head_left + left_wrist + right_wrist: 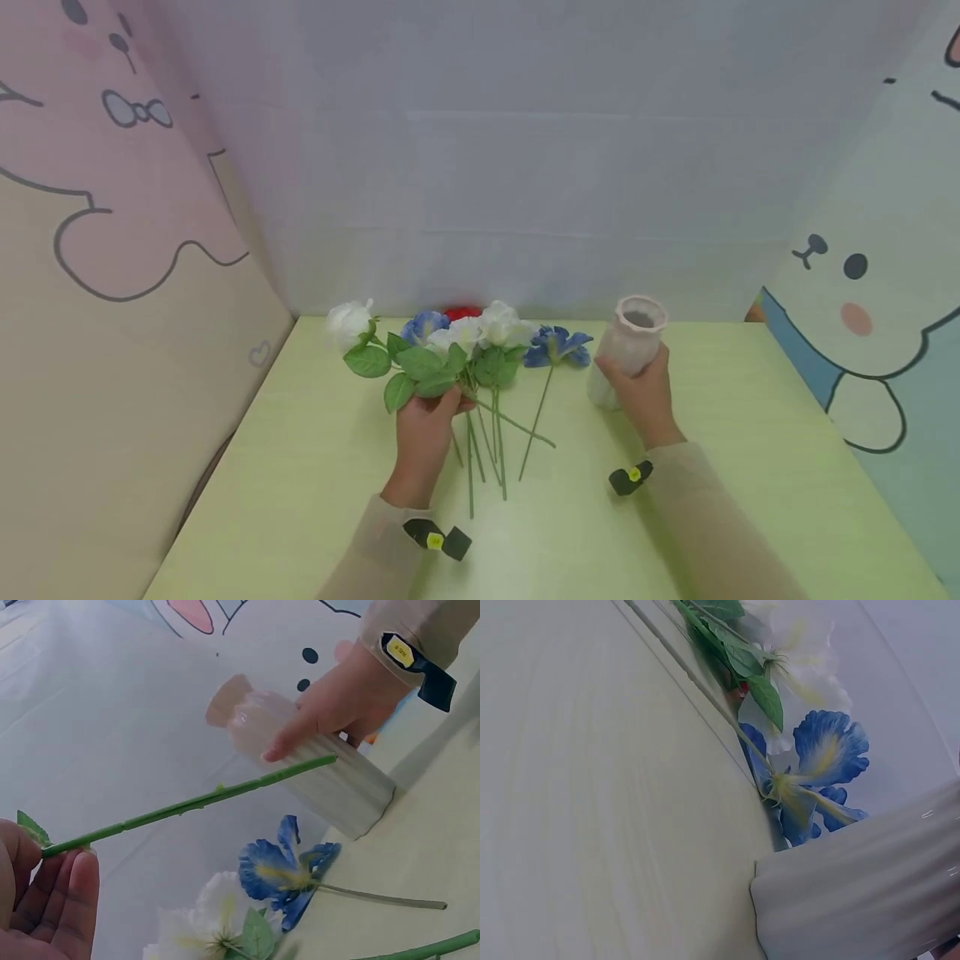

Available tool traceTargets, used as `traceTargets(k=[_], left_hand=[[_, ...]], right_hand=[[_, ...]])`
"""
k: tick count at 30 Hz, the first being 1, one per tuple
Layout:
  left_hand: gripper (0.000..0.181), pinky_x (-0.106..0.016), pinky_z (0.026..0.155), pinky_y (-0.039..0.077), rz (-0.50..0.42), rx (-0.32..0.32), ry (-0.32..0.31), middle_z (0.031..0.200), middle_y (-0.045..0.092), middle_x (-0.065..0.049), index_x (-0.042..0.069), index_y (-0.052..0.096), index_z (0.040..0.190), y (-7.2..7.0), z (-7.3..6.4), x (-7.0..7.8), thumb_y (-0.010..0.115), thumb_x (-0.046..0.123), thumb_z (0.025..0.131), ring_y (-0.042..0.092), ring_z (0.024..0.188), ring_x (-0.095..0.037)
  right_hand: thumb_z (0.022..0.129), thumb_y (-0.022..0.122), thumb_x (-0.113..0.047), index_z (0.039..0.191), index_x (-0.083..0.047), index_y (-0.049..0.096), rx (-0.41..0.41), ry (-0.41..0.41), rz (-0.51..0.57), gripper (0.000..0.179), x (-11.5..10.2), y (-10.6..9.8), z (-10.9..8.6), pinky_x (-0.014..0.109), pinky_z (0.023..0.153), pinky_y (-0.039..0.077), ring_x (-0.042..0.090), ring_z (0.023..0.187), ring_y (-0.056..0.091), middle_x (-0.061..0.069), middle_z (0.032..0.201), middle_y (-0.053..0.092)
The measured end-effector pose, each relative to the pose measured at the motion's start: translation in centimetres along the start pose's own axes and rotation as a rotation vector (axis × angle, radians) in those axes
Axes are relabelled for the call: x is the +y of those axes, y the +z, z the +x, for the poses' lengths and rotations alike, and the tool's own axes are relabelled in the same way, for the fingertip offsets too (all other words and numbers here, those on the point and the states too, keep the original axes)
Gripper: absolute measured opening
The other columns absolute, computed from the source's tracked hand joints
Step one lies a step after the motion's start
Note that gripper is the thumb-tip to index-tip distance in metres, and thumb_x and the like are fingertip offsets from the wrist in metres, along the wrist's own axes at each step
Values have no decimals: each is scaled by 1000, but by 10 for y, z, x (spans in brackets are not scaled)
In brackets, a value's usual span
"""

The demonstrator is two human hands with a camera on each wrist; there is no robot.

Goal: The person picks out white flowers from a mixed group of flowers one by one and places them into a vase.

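Note:
My left hand (426, 429) pinches the green stem (187, 802) of a white rose (348, 325) between thumb and fingers. The bloom leans out to the left among green leaves, and the bare stem end points right. My right hand (647, 396) grips the side of a white ribbed vase (630, 346) with a wavy rim; its mouth faces up. In the right wrist view only the lower part of the vase (855, 885) shows. Between the hands lies a blue iris (557, 346), its thin stem toward the front.
Other artificial flowers lie in a bunch beyond my left hand: white flowers (501, 325), a blue flower (425, 325) and a red flower (462, 312). Their stems point toward me on the pale yellow table (300, 500). A pale cloth backdrop (525, 183) stands behind.

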State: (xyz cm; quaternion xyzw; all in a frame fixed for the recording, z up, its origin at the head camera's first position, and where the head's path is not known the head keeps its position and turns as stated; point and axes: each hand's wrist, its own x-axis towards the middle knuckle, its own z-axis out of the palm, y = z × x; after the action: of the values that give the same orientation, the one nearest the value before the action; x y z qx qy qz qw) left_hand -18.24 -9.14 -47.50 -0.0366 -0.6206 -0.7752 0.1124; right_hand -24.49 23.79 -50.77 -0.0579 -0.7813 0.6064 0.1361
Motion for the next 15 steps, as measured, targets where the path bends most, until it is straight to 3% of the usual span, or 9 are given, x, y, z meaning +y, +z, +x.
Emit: traceTargets(k=[5, 8, 15], left_hand=[[31, -45, 85, 61, -61, 62, -15, 106, 64, -22, -2, 54, 131, -5, -10, 6, 60, 0, 101, 73, 89, -29], [30, -46, 86, 60, -95, 82, -10, 106, 63, -21, -3, 52, 132, -7, -14, 7, 57, 0, 103, 72, 91, -29], [16, -45, 90, 59, -168, 112, -10, 106, 64, -27, -8, 58, 114, -8, -14, 7, 55, 4, 104, 73, 95, -31]], right_hand=[[88, 85, -34, 155, -10, 23, -5, -21, 13, 94, 0, 9, -2, 60, 110, 41, 39, 129, 50, 21, 144, 45], [89, 84, -28, 155, -10, 23, -17, -27, 34, 92, -1, 13, -2, 59, 110, 41, 39, 129, 50, 21, 144, 45], [90, 82, -18, 157, -12, 22, -30, -63, 64, 90, -3, 22, -4, 60, 112, 38, 38, 131, 48, 20, 146, 43]])
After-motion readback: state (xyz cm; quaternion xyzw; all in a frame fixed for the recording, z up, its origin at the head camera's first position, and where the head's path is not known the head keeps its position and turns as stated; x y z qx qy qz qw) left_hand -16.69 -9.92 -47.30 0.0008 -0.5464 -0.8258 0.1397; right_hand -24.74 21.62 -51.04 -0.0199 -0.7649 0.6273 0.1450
